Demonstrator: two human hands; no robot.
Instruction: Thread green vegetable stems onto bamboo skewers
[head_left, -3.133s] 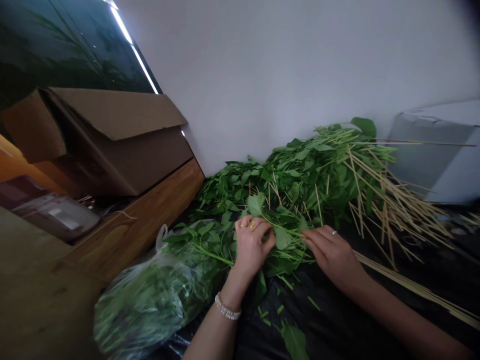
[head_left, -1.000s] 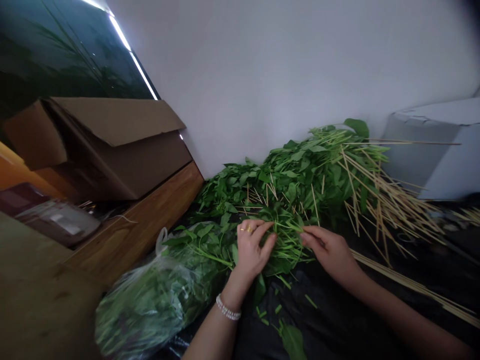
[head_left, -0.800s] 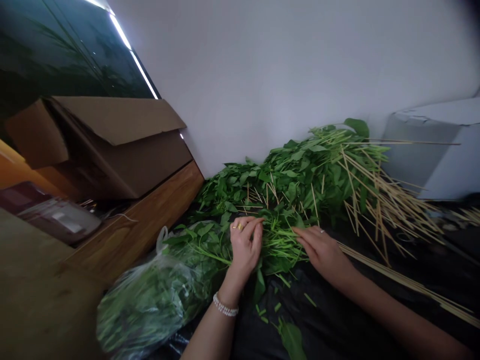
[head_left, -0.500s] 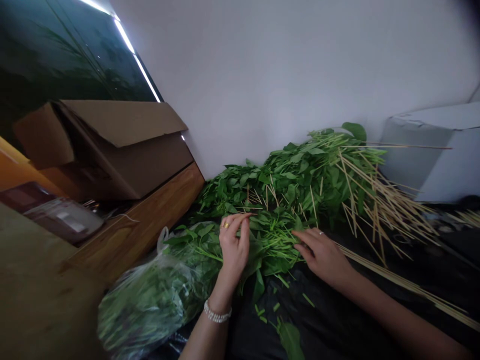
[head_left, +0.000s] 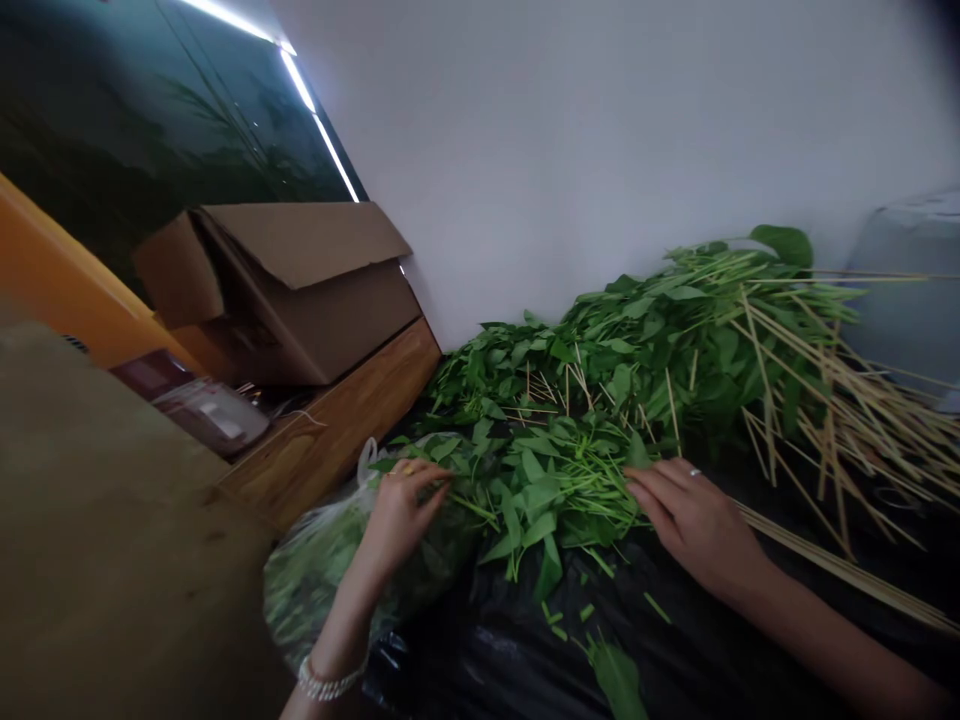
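Note:
My left hand, with a ring and a beaded bracelet, is over a clear plastic bag of leafy greens. Its fingers reach forward, the thumb a little apart, close to a loose stem by the bag's mouth. At the right end of a small heap of leafy greens is my right hand, ring on one finger. Its thumb and fingertips are drawn together beside the cut stems and a dark leaf; what they pinch is hidden.
A larger pile of greens with many thin wooden sticks lies along the wall. More sticks run below my right forearm. Stem bits and a leaf lie on black plastic. A cardboard box stands left on a wooden ledge.
My left hand has moved left, from above the small heap to the bag. My right hand stays by the stems. The view has swung left, so the scene sits further right.

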